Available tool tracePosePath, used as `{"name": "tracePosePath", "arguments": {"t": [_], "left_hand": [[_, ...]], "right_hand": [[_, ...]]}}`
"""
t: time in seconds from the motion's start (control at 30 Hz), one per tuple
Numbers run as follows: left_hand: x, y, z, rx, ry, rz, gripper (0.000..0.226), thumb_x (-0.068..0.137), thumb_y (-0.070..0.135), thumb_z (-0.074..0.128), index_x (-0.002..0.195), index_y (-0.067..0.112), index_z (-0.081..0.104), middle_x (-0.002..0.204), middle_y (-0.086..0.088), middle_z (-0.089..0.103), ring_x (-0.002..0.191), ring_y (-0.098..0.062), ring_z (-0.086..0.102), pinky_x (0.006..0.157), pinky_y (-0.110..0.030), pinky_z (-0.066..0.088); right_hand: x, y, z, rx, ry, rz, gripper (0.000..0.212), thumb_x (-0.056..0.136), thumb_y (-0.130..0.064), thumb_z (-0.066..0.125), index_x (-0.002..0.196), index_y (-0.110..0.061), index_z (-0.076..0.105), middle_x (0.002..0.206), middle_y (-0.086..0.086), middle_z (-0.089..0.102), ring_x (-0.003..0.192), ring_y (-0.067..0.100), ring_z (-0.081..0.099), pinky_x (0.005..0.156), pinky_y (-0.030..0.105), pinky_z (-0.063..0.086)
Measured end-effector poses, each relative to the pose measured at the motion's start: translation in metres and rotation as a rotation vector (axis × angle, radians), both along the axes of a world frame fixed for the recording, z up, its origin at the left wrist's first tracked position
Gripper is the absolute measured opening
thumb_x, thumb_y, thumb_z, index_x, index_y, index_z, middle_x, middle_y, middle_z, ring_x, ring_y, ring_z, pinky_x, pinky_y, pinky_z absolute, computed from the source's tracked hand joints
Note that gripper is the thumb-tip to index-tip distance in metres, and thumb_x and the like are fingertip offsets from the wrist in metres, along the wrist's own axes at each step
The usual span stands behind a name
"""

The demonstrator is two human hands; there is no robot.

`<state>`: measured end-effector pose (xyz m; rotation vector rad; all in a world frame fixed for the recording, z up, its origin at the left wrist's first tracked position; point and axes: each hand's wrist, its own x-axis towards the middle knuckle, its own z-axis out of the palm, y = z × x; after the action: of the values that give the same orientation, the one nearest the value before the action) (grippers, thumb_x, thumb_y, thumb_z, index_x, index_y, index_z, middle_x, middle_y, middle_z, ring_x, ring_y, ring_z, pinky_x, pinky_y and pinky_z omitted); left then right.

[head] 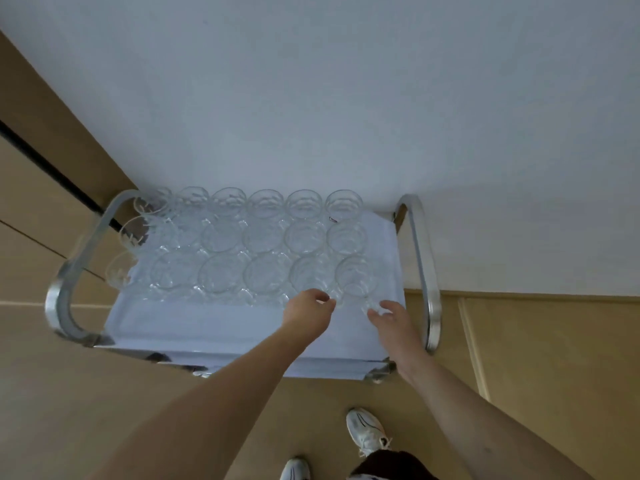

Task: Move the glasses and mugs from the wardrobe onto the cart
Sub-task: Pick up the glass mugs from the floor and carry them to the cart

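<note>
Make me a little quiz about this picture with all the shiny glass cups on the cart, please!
1. True or false: the glass mugs stand in rows on the cart's white cloth.
2. Which part of the cloth has no mugs on it? A) the strip nearest the person B) the strip by the wall C) the middle
3. Fill in: both hands reach toward the ____ row of mugs.

Key
1. True.
2. A: the near strip is bare.
3. Nearest. The left hand and the right hand are at the right end of that row, by the cart's right metal handle. Whether either holds a mug is too blurred to tell.
</note>
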<state>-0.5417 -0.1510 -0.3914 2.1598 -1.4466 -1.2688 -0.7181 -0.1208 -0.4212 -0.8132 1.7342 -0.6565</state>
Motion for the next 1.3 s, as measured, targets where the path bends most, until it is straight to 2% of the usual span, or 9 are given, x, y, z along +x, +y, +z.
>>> {"name": "tracePosePath", "arguments": {"t": [0.1,0.2,0.37,0.53,0.63,0.9,1.07,1.3], "left_hand": [[0.009,0.0,0.024,-0.125,-0.075,-0.12,0.026,0.097,0.037,0.056,0.116,0.026,0.071,0.1,0.005,0.072,0.097,-0.021,0.068,0.085,-0.032,0.055],[0.013,-0.003,0.044,-0.257,-0.135,-0.208,0.031,0.097,0.039,0.056,0.122,0.026,0.068,0.107,0.003,0.072,0.102,-0.02,0.066,0.084,-0.028,0.049],[0.005,-0.001,0.08,-0.492,-0.196,-0.367,0.035,0.099,0.044,0.052,0.129,0.029,0.062,0.119,0.001,0.068,0.103,-0.02,0.063,0.077,-0.029,0.044],[-0.027,0.009,0.116,-0.675,-0.192,-0.556,0.036,0.101,0.042,0.052,0.13,0.024,0.062,0.119,-0.004,0.068,0.108,-0.024,0.063,0.08,-0.029,0.04],[-0.057,0.018,0.134,-0.748,-0.178,-0.658,0.037,0.1,0.042,0.052,0.13,0.022,0.063,0.122,-0.006,0.067,0.113,-0.026,0.061,0.088,-0.034,0.046],[-0.184,0.069,0.155,-0.889,-0.102,-0.957,0.045,0.1,0.045,0.053,0.137,0.02,0.058,0.134,-0.006,0.062,0.126,-0.029,0.053,0.102,-0.041,0.046],[-0.293,0.123,0.159,-0.901,-0.066,-1.168,0.049,0.1,0.048,0.05,0.141,0.023,0.053,0.143,-0.004,0.054,0.132,-0.028,0.045,0.107,-0.043,0.042],[-0.45,0.219,0.153,-0.883,0.007,-1.388,0.051,0.097,0.049,0.055,0.142,0.023,0.051,0.144,-0.006,0.052,0.133,-0.028,0.045,0.108,-0.042,0.041]], "right_hand": [[0.007,0.008,0.02,-0.083,0.04,-0.008,0.049,0.097,-0.037,0.064,0.143,-0.025,0.049,0.148,0.009,0.048,0.118,0.019,0.054,0.087,0.028,0.047],[0.008,0.014,0.043,-0.176,0.148,0.002,0.05,0.095,-0.036,0.066,0.141,-0.026,0.052,0.146,0.01,0.051,0.124,0.021,0.055,0.095,0.031,0.046],[-0.008,0.037,0.091,-0.301,0.372,0.029,0.054,0.095,-0.042,0.063,0.145,-0.026,0.048,0.142,0.006,0.055,0.125,0.023,0.055,0.095,0.029,0.044],[-0.041,0.07,0.128,-0.335,0.586,0.004,0.057,0.095,-0.043,0.062,0.147,-0.025,0.048,0.139,0.008,0.055,0.124,0.026,0.054,0.096,0.03,0.04],[-0.067,0.096,0.143,-0.343,0.663,-0.054,0.057,0.094,-0.044,0.064,0.146,-0.025,0.049,0.137,0.008,0.056,0.125,0.026,0.053,0.096,0.029,0.038],[-0.159,0.184,0.157,-0.28,0.766,-0.272,0.063,0.09,-0.048,0.065,0.147,-0.027,0.047,0.145,0.005,0.052,0.134,0.028,0.046,0.111,0.037,0.038],[-0.238,0.258,0.16,-0.176,0.817,-0.424,0.065,0.091,-0.048,0.064,0.149,-0.026,0.044,0.147,0.007,0.048,0.135,0.031,0.042,0.111,0.037,0.036],[-0.357,0.372,0.152,-0.018,0.824,-0.614,0.068,0.091,-0.053,0.063,0.15,-0.028,0.042,0.148,0.007,0.047,0.136,0.031,0.042,0.112,0.037,0.035]]}}
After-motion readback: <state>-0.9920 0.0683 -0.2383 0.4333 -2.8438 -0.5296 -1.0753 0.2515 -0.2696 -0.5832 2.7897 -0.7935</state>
